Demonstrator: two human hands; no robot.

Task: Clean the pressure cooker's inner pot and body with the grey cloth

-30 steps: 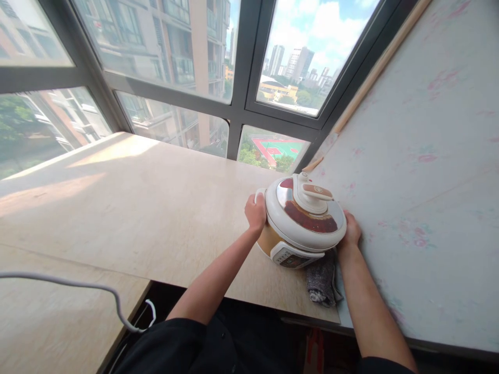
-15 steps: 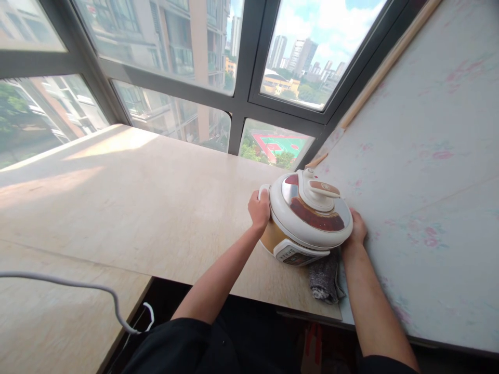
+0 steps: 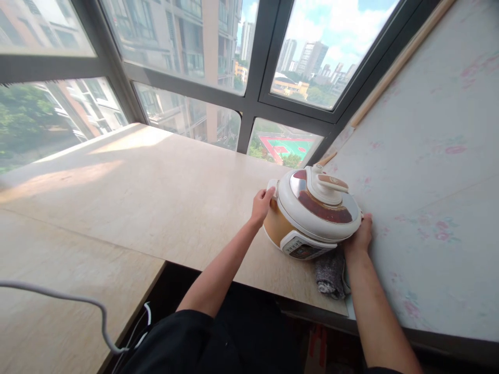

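Observation:
A white and gold electric pressure cooker stands on the beige counter, its lid on, beside the papered wall. The lid carries dark red and silver panels and a brown-topped handle; a control panel faces me. My left hand is closed at the cooker's left side handle, thumb against it. At the opposite side, my right hand grips by the right handle, close to the wall; its fingers are partly hidden behind the cooker. A grey rolled cloth lies below the cooker's front right side.
The beige counter runs left along dark-framed windows. A floral-papered wall closes off the right. A grey cable crosses the lower left counter, near a dark gap at its edge.
The view has turned slightly left, so everything sits farther right in the picture. My left hand's hold on the side handle has shifted a little; both hands remain at the cooker.

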